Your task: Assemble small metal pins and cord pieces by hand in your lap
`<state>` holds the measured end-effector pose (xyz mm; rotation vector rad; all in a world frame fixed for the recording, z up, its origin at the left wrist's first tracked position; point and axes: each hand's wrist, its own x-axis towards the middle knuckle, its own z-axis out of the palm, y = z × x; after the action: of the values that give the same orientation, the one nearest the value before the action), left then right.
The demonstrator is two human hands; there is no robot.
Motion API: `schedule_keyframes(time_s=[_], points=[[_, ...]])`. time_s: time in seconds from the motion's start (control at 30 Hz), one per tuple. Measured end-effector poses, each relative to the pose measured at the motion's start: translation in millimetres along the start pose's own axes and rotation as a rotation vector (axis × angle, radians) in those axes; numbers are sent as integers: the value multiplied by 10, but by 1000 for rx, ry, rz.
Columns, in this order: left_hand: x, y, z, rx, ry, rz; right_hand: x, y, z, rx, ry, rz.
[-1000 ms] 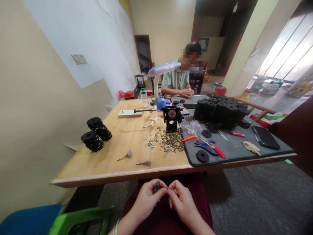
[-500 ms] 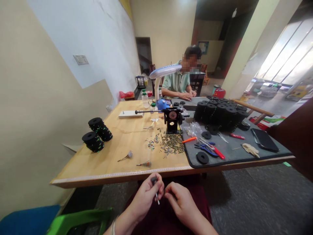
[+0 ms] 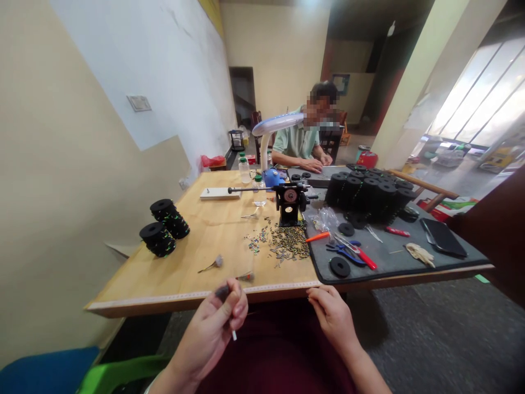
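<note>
My left hand [image 3: 213, 325] is closed in a pinch on a small tuft-headed piece [image 3: 225, 291] with a thin white stem, held just below the front edge of the wooden table [image 3: 197, 241]. My right hand [image 3: 334, 314] hovers to the right at the table's edge, fingers loosely curled, with nothing visible in it. Two similar small tufted pieces [image 3: 213, 264] lie on the table in front. A pile of small metal bits [image 3: 287, 243] sits mid-table before a small black hand-crank machine [image 3: 290, 202].
Two black spools [image 3: 163, 225] lie at the left. A dark mat [image 3: 389, 246] carries scissors [image 3: 348, 249], black discs, stacked black spools [image 3: 369, 191] and a phone [image 3: 443, 236]. A desk lamp [image 3: 273, 128] and bottles stand behind. Another person [image 3: 303, 142] sits across.
My hands have separated and risen toward the table edge; the left moved left holding the tufted piece, the right moved right. The view tilted slightly.
</note>
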<state>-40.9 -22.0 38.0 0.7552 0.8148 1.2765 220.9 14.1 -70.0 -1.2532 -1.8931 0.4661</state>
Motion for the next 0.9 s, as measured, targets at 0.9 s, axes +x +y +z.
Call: schedule_keyframes(time_s=[0.9], points=[[150, -570, -35, 550, -196, -145, -126, -784, 374, 782, -252, 536]])
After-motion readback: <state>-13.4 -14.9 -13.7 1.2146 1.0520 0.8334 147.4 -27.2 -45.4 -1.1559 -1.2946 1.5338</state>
